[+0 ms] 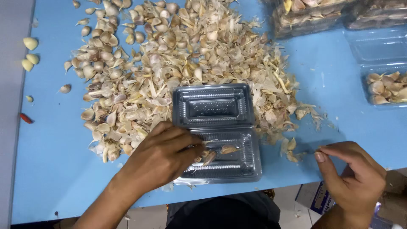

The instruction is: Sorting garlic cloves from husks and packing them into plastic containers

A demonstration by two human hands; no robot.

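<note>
A clear plastic clamshell box (250,166) lies open on the blue table (46,169) in front of me, lid hinged away. My left hand (159,154) reaches into its near tray, fingertips pinching garlic cloves (208,157); another clove (229,149) lies loose in the tray. My right hand (354,178) rests at the table's near edge to the right, fingers curled, thumb and forefinger together, with nothing visible in it. Behind the box spreads a big heap of unpeeled cloves and papery skins (169,55).
Clear boxes holding cloves stand at the back right (305,17) and at the right edge (386,87), with an empty clear tray (377,44) between. Three peeled cloves (29,53) and a red chilli (25,118) lie on the grey strip at left.
</note>
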